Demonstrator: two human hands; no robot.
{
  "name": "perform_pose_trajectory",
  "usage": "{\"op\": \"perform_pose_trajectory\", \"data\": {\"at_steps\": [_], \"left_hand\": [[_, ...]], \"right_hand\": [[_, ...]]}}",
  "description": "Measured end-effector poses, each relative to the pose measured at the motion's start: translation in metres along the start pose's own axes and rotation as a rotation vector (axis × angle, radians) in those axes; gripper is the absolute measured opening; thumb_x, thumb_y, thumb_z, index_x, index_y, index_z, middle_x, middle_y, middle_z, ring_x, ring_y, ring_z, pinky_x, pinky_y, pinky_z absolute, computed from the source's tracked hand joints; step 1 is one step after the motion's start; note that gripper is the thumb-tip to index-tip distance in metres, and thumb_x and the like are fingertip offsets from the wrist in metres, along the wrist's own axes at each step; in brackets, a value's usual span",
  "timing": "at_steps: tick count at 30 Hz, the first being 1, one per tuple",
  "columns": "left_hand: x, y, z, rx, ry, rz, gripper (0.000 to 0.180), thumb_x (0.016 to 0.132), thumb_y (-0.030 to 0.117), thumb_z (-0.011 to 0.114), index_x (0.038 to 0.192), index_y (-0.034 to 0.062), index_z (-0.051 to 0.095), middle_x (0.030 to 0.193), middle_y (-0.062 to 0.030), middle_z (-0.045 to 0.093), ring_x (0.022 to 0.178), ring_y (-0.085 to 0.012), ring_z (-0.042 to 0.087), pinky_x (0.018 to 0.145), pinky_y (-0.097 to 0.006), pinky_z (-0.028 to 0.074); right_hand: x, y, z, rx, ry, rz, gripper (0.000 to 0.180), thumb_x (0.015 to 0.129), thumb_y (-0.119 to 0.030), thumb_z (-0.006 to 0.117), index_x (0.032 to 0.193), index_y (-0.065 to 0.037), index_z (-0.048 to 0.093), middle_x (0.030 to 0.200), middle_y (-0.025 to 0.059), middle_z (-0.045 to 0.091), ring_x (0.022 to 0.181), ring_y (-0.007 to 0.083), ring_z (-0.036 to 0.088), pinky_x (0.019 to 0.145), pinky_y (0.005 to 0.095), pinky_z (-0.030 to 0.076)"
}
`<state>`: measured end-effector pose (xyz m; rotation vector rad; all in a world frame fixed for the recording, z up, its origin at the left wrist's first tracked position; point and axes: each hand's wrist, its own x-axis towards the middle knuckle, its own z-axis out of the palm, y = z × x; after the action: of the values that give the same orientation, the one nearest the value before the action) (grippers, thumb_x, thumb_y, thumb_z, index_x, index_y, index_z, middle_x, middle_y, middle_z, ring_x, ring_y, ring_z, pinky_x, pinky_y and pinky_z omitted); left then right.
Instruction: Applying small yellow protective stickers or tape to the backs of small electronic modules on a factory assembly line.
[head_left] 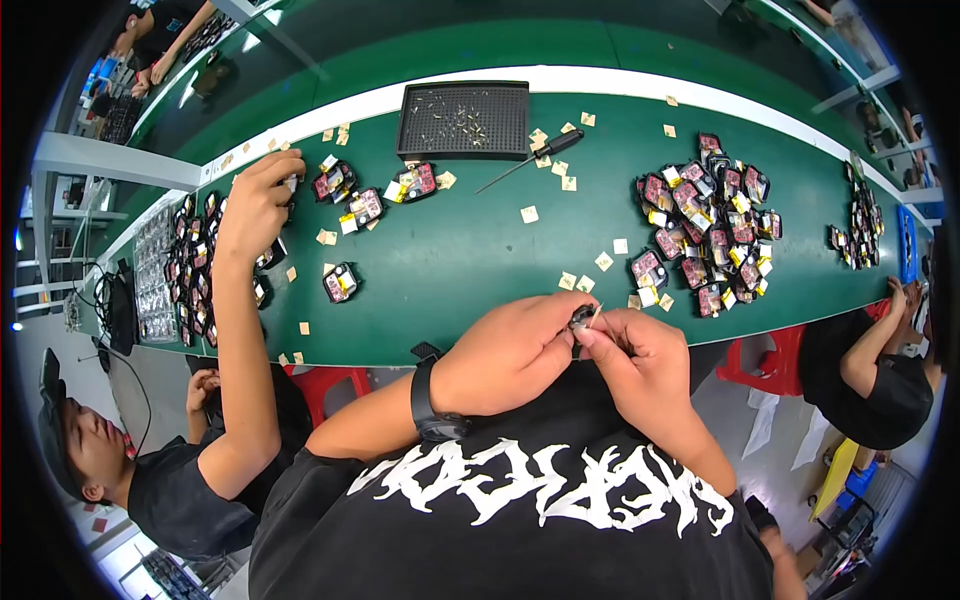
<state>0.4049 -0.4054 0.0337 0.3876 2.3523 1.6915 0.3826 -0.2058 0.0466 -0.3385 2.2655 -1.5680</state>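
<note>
Close to my body at the table's near edge, my left hand (pixel 520 348) and my right hand (pixel 638 362) meet. The left fingers are closed round a small black part (pixel 581 316), mostly hidden by them. My right thumb and finger pinch a thin pale strip (pixel 597 314) against that part. Nearest to my hands on the table lie pale square stickers (pixel 568 281) and a black-cased electronic unit (pixel 648 268) with a reddish board and a yellow-and-white piece.
A large pile of such units (pixel 705 220) lies right. Far back stand a black tray (pixel 465 120) of small metal pieces and a screwdriver (pixel 535 158). At left, a co-worker's arm (pixel 248 230) reaches over more units (pixel 190 265). Another person (pixel 865 370) sits at right.
</note>
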Motion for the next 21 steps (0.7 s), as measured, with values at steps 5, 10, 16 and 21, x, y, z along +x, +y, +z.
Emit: {"op": "perform_pose_trajectory", "data": {"at_steps": [5,10,16,21], "left_hand": [[-0.005,-0.008,0.003,0.064,0.008,0.051,0.041,0.096,0.006,0.055,0.136,-0.0005,0.053,0.113,-0.0208,0.067,0.103,-0.0405,0.066,0.090,-0.044,0.051],[-0.008,0.002,-0.004,-0.033,-0.083,-0.043,0.042,0.097,0.001,0.052,0.138,-0.0023,0.052,0.107,-0.0174,0.069,0.090,-0.0284,0.070,0.083,-0.036,0.054],[-0.009,-0.005,0.001,-0.108,-0.058,-0.081,0.045,0.096,-0.004,0.050,0.141,-0.0084,0.047,0.104,-0.0165,0.068,0.083,-0.0231,0.068,0.078,-0.034,0.054],[-0.008,-0.021,0.010,0.125,0.076,0.030,0.043,0.099,0.001,0.055,0.141,-0.0079,0.049,0.099,-0.0127,0.067,0.077,-0.0163,0.063,0.071,-0.029,0.053]], "right_hand": [[0.001,0.006,0.005,0.214,-0.007,0.084,0.012,0.093,-0.008,0.076,0.098,0.003,0.072,0.085,0.0067,0.071,0.077,0.0084,0.065,0.066,0.0251,0.051],[0.009,0.025,0.010,0.486,-0.011,0.112,0.025,0.087,-0.010,0.083,0.098,-0.003,0.062,0.082,-0.0002,0.063,0.071,0.0059,0.062,0.062,0.0222,0.048],[0.014,0.034,0.011,0.726,-0.173,0.089,0.019,0.093,-0.010,0.077,0.098,0.002,0.064,0.084,0.0067,0.069,0.077,0.0120,0.070,0.069,0.0255,0.055],[0.018,0.030,0.009,0.682,-0.160,0.111,0.019,0.096,-0.014,0.074,0.097,0.003,0.065,0.088,0.0054,0.070,0.083,0.0102,0.069,0.074,0.0253,0.055]]}}
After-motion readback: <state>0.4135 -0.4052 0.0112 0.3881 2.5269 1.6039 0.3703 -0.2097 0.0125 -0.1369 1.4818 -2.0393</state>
